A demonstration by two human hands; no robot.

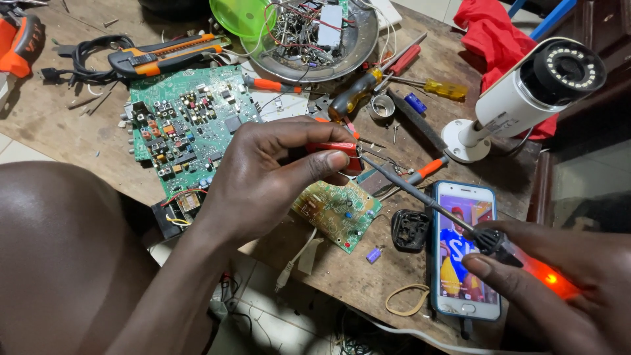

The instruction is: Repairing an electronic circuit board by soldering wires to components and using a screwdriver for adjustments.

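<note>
while the left hand (263,177) pinches a small red part (335,150) between thumb and fingers, its grip pressed together on it, the right hand (565,283) closes its grip on the glowing orange handle of a soldering iron (427,200). the iron's tip meets the red part just above a small green circuit board (338,213), which lies on the wooden surface (368,276) near its front edge. a smartphone (465,253) with a lit screen lies under the iron's shaft, beside a black plastic piece (410,230). a larger green circuit board (187,125) lies to the left; a metal bowl (358,56) of loose parts, screwdrivers (358,92) and a white security camera (532,95) lie beyond.
</note>
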